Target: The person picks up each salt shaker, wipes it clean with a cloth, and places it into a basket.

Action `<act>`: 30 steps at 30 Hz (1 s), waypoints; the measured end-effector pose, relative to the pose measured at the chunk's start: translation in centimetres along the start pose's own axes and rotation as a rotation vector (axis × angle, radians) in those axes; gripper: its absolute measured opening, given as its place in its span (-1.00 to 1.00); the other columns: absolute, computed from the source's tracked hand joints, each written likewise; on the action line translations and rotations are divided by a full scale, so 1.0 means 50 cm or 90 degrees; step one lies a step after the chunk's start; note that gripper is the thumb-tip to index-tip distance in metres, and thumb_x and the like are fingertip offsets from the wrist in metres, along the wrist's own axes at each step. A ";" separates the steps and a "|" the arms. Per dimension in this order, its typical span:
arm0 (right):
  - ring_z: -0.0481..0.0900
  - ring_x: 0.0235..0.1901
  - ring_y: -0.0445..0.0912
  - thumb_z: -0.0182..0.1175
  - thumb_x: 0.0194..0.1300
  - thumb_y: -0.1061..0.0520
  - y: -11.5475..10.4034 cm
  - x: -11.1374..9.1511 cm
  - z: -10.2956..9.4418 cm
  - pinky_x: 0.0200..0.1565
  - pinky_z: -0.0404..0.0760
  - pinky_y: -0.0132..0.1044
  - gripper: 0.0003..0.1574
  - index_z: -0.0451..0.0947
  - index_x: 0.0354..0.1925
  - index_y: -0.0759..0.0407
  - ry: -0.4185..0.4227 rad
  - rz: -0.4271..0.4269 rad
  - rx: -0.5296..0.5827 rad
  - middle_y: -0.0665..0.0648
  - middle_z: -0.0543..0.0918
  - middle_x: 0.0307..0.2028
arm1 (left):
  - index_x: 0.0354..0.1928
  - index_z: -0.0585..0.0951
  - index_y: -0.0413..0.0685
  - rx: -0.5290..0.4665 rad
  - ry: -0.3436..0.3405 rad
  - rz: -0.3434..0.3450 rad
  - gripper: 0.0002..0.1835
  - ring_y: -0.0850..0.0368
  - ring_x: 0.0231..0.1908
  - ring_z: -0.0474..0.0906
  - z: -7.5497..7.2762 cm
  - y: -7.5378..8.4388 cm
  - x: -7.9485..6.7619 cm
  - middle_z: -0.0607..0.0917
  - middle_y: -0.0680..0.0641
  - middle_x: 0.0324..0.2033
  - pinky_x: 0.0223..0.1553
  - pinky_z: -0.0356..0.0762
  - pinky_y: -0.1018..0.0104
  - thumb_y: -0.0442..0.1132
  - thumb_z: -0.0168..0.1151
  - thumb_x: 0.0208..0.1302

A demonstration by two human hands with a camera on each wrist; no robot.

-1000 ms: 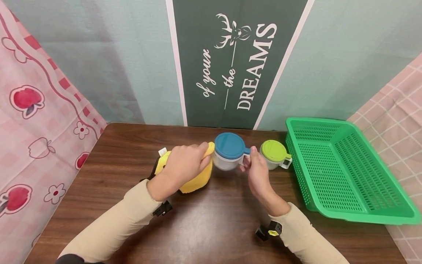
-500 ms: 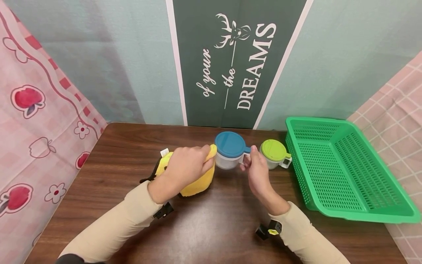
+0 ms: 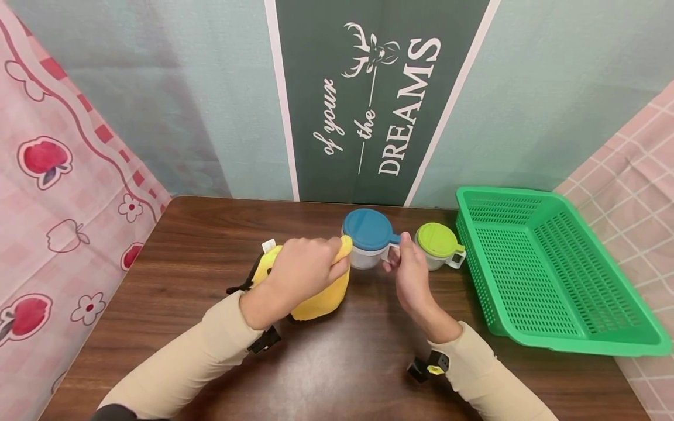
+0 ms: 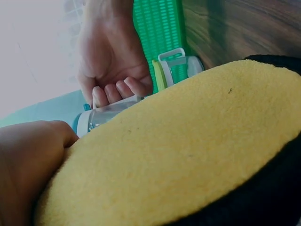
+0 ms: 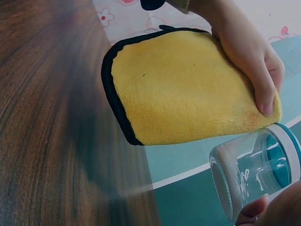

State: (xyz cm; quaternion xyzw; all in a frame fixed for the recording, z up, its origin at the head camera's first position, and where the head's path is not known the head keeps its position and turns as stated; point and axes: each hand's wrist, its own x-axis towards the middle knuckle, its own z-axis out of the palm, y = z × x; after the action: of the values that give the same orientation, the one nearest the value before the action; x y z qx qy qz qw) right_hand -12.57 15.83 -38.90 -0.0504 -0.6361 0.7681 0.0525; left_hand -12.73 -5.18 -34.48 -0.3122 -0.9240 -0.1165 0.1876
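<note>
My left hand [image 3: 302,272] grips a folded yellow cloth [image 3: 322,299] with black edging and a white tag. The cloth's bunched corner lies against the left side of a clear jar [image 3: 368,259] with a blue lid [image 3: 367,228]. My right hand [image 3: 412,278] holds this jar by its handle, thumb at the lid's tab. In the right wrist view, the cloth [image 5: 188,89] hangs from the left hand and its corner meets the jar [image 5: 240,174] near the lid. In the left wrist view, the cloth [image 4: 174,150] hides much of the jar.
A smaller clear jar with a lime-green lid [image 3: 437,240] stands right of the blue-lidded one. Beyond it, a green plastic basket [image 3: 481,292] sits at the table's right. A printed curtain [image 3: 231,117] rises behind the brown wooden table [image 3: 342,362].
My left hand has shifted slightly right and toward me, carrying the cloth along the jar's near left side. My right hand and the jar have hardly moved.
</note>
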 end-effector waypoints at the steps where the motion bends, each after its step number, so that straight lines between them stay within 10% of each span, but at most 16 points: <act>1: 0.24 -0.47 -0.11 -0.26 0.68 -0.03 0.000 0.000 0.000 -0.34 0.36 -0.33 -0.42 0.14 -0.55 0.15 0.000 -0.002 0.001 0.03 0.21 -0.57 | -0.56 0.34 0.03 -0.002 0.000 0.001 -0.64 0.23 -0.72 0.10 0.000 0.002 0.000 0.15 0.13 -0.72 -0.71 0.08 0.36 -0.08 0.23 0.33; 30: 0.26 -0.49 -0.12 -0.24 0.67 -0.01 0.007 0.001 0.004 -0.37 0.37 -0.34 -0.40 0.15 -0.57 0.18 0.007 -0.027 0.002 0.03 0.24 -0.58 | -0.55 0.42 0.02 0.036 -0.016 0.030 -0.64 0.18 -0.77 0.21 -0.002 0.046 0.013 0.24 0.12 -0.75 -0.74 0.20 0.30 -0.04 0.22 0.38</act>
State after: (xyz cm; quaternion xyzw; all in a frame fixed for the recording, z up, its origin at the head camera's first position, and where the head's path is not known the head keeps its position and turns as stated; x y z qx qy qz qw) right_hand -12.66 15.57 -39.21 -0.0406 -0.6359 0.7673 0.0724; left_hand -11.77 -3.07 -33.90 -0.3298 -0.9216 -0.0819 0.1875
